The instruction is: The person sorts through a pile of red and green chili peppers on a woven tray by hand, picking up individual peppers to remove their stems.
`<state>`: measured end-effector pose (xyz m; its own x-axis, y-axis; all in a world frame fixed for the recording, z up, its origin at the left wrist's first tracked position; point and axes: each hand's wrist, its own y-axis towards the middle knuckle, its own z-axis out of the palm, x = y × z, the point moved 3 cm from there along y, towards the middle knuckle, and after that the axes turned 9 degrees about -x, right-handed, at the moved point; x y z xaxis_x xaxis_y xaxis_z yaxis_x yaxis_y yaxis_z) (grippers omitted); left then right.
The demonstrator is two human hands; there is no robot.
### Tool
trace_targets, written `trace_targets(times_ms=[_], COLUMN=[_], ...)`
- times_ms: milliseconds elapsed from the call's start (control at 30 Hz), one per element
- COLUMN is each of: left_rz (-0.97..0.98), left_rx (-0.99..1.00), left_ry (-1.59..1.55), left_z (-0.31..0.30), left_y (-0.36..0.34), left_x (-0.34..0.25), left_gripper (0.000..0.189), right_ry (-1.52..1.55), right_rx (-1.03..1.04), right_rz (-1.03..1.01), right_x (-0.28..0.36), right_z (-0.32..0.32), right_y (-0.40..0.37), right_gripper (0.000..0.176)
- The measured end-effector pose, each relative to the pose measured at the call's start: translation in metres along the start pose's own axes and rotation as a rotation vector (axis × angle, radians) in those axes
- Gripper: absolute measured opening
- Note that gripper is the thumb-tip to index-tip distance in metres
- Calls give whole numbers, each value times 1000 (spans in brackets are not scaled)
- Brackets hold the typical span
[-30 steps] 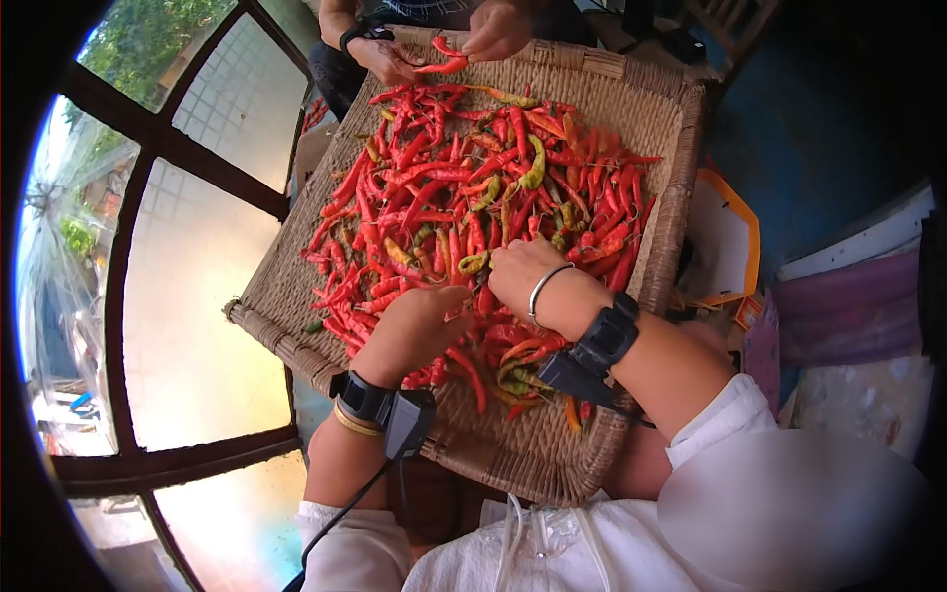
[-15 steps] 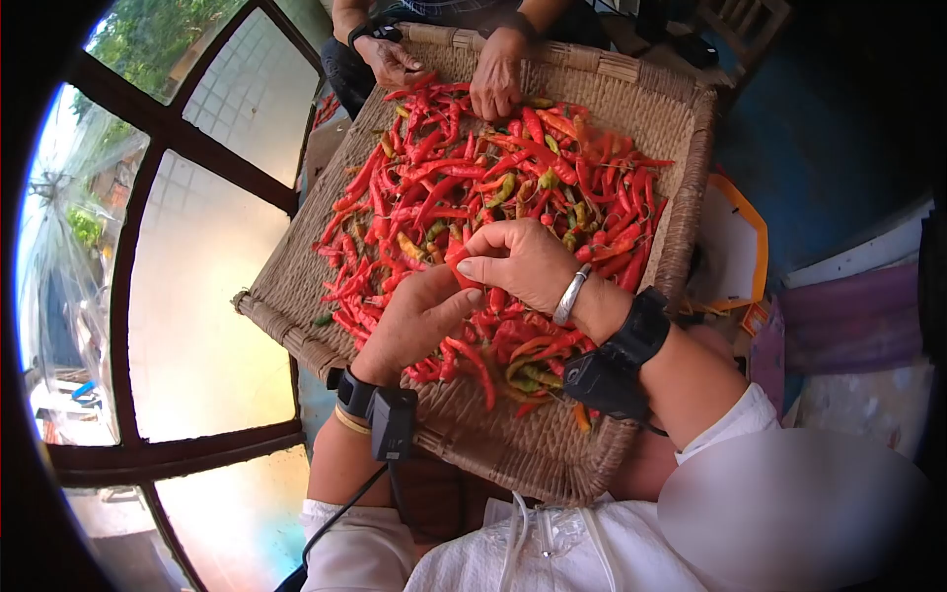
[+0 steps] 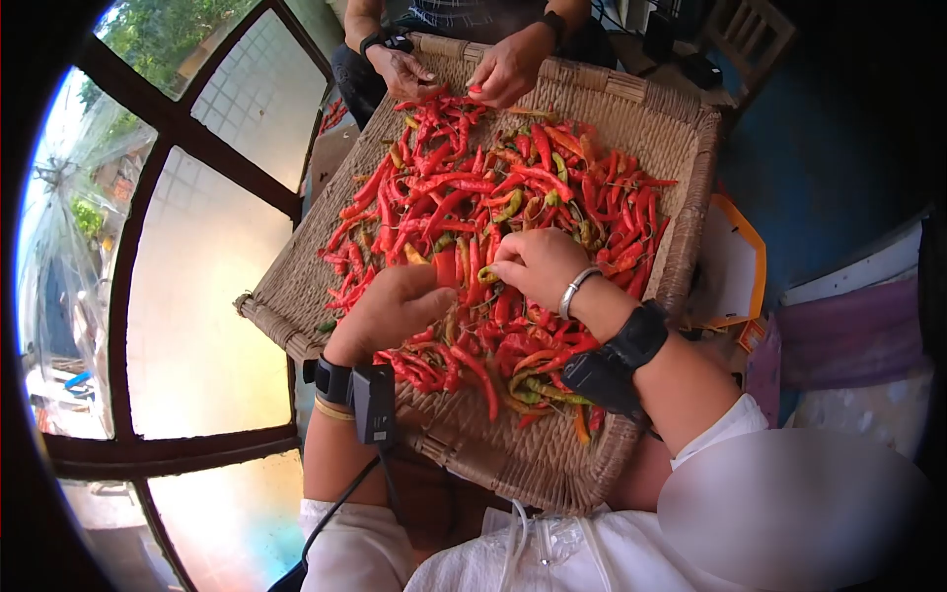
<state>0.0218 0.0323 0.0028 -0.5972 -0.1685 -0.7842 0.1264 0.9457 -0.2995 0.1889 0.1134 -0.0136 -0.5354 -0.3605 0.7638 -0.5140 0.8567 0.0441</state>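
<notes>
Red peppers (image 3: 444,183), with some green and yellow ones among them, lie in a square woven tray (image 3: 523,474). Over the left part of the pile is my left hand (image 3: 395,308), its thumb stretched to the right; what its fingers hold, if anything, is hidden. My right hand (image 3: 541,268), with a silver bangle at the wrist, is closed in a pinch on a yellow-green pepper (image 3: 487,275) near the middle of the pile. A gap separates my two hands.
Across the tray, another person's hands (image 3: 508,67) work at its far edge, one with a small red piece at the fingertips. Framed windows (image 3: 212,296) stand at the left. A wooden chair (image 3: 747,39) is at the back right, an orange-edged container (image 3: 735,261) beside the tray.
My hands have moved apart, the left one to the left and lower, the right one slightly right and down. The other person's right-side hand has lifted from the peppers.
</notes>
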Motion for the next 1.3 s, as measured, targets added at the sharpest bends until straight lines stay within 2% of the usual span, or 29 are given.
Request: trace_targets(times_ms=[33,67,100,133,167,200,233,267,300,367,433,533,600,633,667,700,733,800,833,900,967,1067,1133,1200,1233,1267,1300], left_rz=[62,124,124,229,332,274,272,267,267,177,171,157,308,306,268,229,228,-4,-2,-73,-73,-96,-120,6,117,117,137], left_rx=[-248,-499,-504,-594,-683,-649,-569,-481,-482,-320,-262,-207,-282,-288,-276,-258,-260,-116,-118,-58,-23,2,-12,-276,-345,-346,-377], left_ry=[-162,-322,-327,-303,-277,-242,-57,130,130,431,488,568,522,518,228,-60,-62,-494,-494,-554,-477,-382,-364,-94,126,125,234], left_z=[-6,-11,-8,-9,-9,-6,-2,1,4,14,19,23,23,24,24,25,25,30,30,31,31,31,30,23,22,24,25], left_y=[5,6,9,13,15,15,16,16,13,8,7,8,6,6,6,5,2,-1,-1,-2,0,2,3,7,12,13,14], left_x=[-6,-9,-9,-10,-12,-9,-10,-10,-11,-9,5,9,5,2,-3,-8,-12,-13,-15,-17,-12,-11,-10,-5,3,6,7], left_gripper=[26,35,35,42,49,44,38,33,33,27,27,26,25,25,26,28,28,20,20,19,18,21,23,26,30,30,31], right_ry=[-191,-193,-345,-498,-505,-528,-549,-552,-600,-645,-692,-774,-725,-550,-372,-259,-259,371,519,609,700,534,620,699,991,1283,1273], right_rx=[125,130,214,294,297,303,309,310,313,310,359,466,408,266,127,26,28,57,129,178,226,242,118,59,-19,-100,-78], right_rz=[-90,-91,-286,-485,-490,-432,-372,-373,-362,-352,-320,-385,-412,-393,-372,-449,-450,-95,55,124,199,206,276,314,340,362,379], right_x=[4,1,-1,-1,-4,-5,-8,-8,-7,-7,-12,-5,6,14,17,17,17,14,16,16,12,1,-8,-10,-5,-2,-7], right_z=[6,14,29,41,47,51,53,53,53,54,54,51,34,22,12,7,7,0,-2,-3,-3,-6,-12,-19,-24,-28,-25], right_y=[-5,-10,-15,-20,-24,-26,-27,-27,-27,-27,-27,-23,-22,-20,-17,-15,-14,-11,-11,-10,-9,1,8,13,14,14,16], right_gripper=[16,16,14,14,14,15,16,16,17,17,16,14,13,13,12,10,10,9,9,9,9,13,8,13,18,22,35])
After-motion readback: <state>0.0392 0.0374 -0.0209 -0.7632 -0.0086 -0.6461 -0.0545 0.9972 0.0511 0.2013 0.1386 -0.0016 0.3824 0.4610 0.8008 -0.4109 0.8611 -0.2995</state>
